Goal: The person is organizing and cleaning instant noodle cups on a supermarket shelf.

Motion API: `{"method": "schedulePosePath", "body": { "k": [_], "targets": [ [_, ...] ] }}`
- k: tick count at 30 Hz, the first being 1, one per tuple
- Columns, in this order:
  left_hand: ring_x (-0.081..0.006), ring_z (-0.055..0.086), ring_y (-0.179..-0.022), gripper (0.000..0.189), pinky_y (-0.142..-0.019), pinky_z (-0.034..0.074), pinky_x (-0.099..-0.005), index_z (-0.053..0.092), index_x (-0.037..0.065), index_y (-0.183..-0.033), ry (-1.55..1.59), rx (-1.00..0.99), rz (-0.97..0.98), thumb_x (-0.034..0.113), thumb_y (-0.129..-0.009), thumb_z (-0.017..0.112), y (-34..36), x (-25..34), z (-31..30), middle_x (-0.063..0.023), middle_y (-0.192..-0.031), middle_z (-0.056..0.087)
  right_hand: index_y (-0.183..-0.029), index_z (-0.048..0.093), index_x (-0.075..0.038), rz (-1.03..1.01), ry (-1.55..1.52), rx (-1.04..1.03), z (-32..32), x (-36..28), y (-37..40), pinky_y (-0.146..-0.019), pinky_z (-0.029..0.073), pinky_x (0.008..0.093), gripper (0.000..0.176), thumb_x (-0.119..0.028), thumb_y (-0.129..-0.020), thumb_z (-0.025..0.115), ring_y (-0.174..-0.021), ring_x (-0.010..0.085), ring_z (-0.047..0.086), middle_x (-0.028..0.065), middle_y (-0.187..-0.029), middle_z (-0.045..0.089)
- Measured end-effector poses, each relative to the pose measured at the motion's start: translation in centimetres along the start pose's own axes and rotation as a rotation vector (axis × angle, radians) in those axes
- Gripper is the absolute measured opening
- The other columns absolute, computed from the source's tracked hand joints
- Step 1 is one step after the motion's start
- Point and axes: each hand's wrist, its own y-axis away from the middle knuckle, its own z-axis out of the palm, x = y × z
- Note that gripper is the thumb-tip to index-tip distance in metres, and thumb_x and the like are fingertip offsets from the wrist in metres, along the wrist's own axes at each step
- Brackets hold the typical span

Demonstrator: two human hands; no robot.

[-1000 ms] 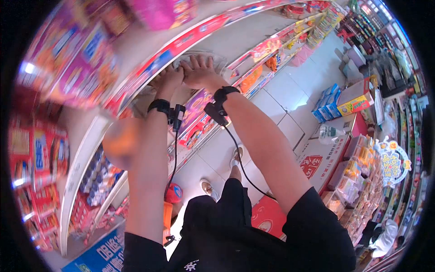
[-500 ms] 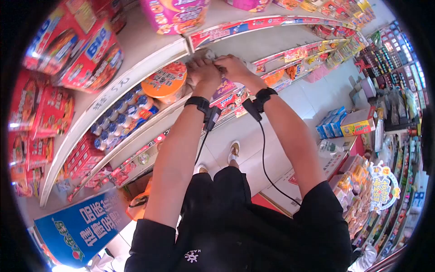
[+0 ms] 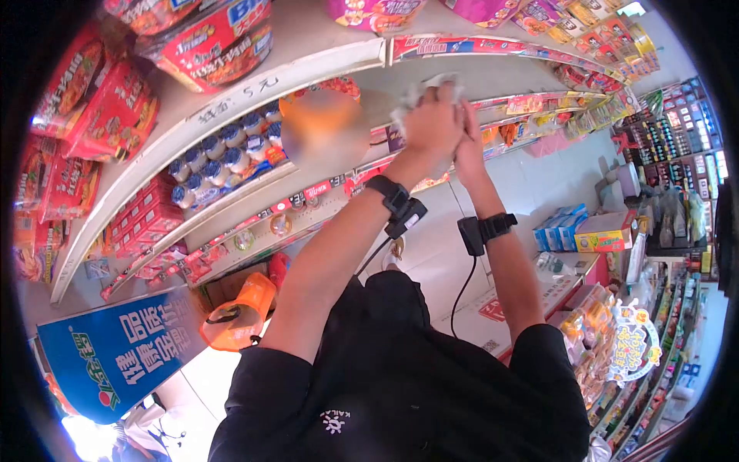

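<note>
My left hand is closed on a whitish, crumpled cloth at the bare part of the shelf. Pressed close against its right side is my right hand, fingers together at the cloth's edge; its grip is partly hidden. Left of the hands, on the same shelf, stands an orange noodle tub, partly blurred. Small bottles with dark blue caps sit in rows farther left.
Red noodle bowls stand on the upper shelf. An orange bag and a blue sign are at lower left. To the right are a box counter, bread packs and stocked racks.
Both hands have moved right along the shelf with the cloth, away from the orange tub. The camera view has shifted, and more of the cloth shows beyond my left fingers.
</note>
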Motion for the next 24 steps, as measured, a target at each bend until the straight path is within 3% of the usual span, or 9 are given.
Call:
{"method": "schedulePosePath", "body": {
  "k": [2, 4, 6, 11, 13, 16, 18, 22, 24],
  "targets": [
    [-0.0458, 0.067, -0.108, 0.064, -0.092, 0.055, -0.0546, 0.045, 0.006, -0.145, 0.111, -0.046, -0.036, 0.038, -0.092, 0.063, 2.8, 2.0, -0.6, -0.0253, -0.129, 0.064, -0.158, 0.038, -0.018, 0.117, -0.218, 0.088, 0.1, -1.4, 2.9, -0.112, 0.045, 0.0368, 0.059, -0.006, -0.102, 0.050, -0.140, 0.0238, 0.048, 0.0094, -0.158, 0.043],
    [-0.0467, 0.066, -0.111, 0.071, -0.094, 0.055, -0.0525, 0.043, 0.006, -0.148, 0.213, -0.097, -0.058, 0.038, -0.090, 0.067, 3.9, 2.6, -0.5, -0.0263, -0.132, 0.061, -0.158, 0.039, -0.014, 0.142, -0.197, 0.095, -0.2, -0.9, 4.0, -0.112, 0.044, 0.0363, 0.056, -0.009, -0.103, 0.050, -0.139, 0.0221, 0.049, 0.0110, -0.156, 0.044],
    [-0.0469, 0.065, -0.114, 0.079, -0.095, 0.054, -0.0509, 0.039, 0.005, -0.150, 0.323, -0.217, -0.095, 0.038, -0.086, 0.071, 6.0, 1.2, 0.2, -0.0282, -0.136, 0.058, -0.157, 0.039, -0.009, 0.025, 0.031, 0.060, -1.6, 0.2, 5.9, -0.111, 0.045, 0.0366, 0.055, -0.009, -0.103, 0.050, -0.137, 0.0215, 0.051, 0.0114, -0.154, 0.047],
    [-0.0484, 0.060, -0.121, 0.078, -0.099, 0.052, -0.0516, 0.035, 0.001, -0.151, 0.458, -0.249, -0.065, 0.025, -0.086, 0.071, 9.1, -1.9, -0.6, -0.0307, -0.136, 0.056, -0.149, 0.050, -0.006, 0.059, 0.278, 0.084, -1.1, 0.6, 7.5, -0.109, 0.046, 0.0374, 0.055, 0.003, -0.095, 0.056, -0.126, 0.0260, 0.060, 0.0121, -0.142, 0.060],
    [-0.0497, 0.058, -0.122, 0.076, -0.099, 0.050, -0.0523, 0.035, 0.000, -0.150, 0.120, -0.109, 0.033, 0.020, -0.085, 0.070, 9.6, -2.6, -2.1, -0.0315, -0.134, 0.056, -0.146, 0.052, -0.005, -0.293, 0.824, -0.034, -0.4, 0.7, 6.6, -0.108, 0.047, 0.0388, 0.053, 0.002, -0.094, 0.059, -0.124, 0.0300, 0.063, 0.0153, -0.139, 0.062],
    [-0.0491, 0.061, -0.117, 0.072, -0.097, 0.051, -0.0526, 0.039, 0.000, -0.148, 0.278, -0.026, -0.005, 0.017, -0.085, 0.069, 8.4, -3.7, -5.4, -0.0309, -0.130, 0.058, -0.148, 0.050, -0.007, -0.482, 0.953, -0.160, 4.2, -1.5, 5.4, -0.109, 0.046, 0.0405, 0.053, -0.006, -0.096, 0.064, -0.127, 0.0329, 0.061, 0.0188, -0.141, 0.060],
    [-0.0474, 0.063, -0.112, 0.066, -0.097, 0.052, -0.0512, 0.045, -0.001, -0.145, 0.336, 0.012, -0.066, 0.013, -0.084, 0.067, 7.1, -4.4, -8.8, -0.0293, -0.127, 0.061, -0.149, 0.048, -0.006, -0.476, 0.908, -0.206, 8.4, -4.5, 5.3, -0.111, 0.044, 0.0409, 0.055, -0.011, -0.097, 0.065, -0.130, 0.0334, 0.059, 0.0194, -0.143, 0.058],
    [-0.0322, 0.069, -0.109, 0.057, -0.094, 0.054, -0.0425, 0.057, -0.002, -0.136, 0.459, 0.284, 0.101, 0.011, -0.081, 0.069, 2.9, -9.4, -13.2, -0.0225, -0.124, 0.069, -0.154, 0.042, -0.005, -0.484, 0.773, -0.254, 11.0, -4.9, 3.0, -0.116, 0.038, 0.0417, 0.059, -0.024, -0.102, 0.063, -0.139, 0.0347, 0.051, 0.0215, -0.149, 0.053],
    [-0.0249, 0.067, -0.108, 0.053, -0.094, 0.053, -0.0376, 0.059, -0.001, -0.135, 0.504, 0.091, -0.011, 0.014, -0.086, 0.072, 2.7, -9.1, -18.8, -0.0169, -0.125, 0.070, -0.155, 0.041, -0.004, -0.482, 0.816, -0.286, 11.7, -5.6, 3.2, -0.116, 0.038, 0.0418, 0.059, -0.025, -0.103, 0.061, -0.140, 0.0357, 0.050, 0.0219, -0.150, 0.052]
  ]
}}
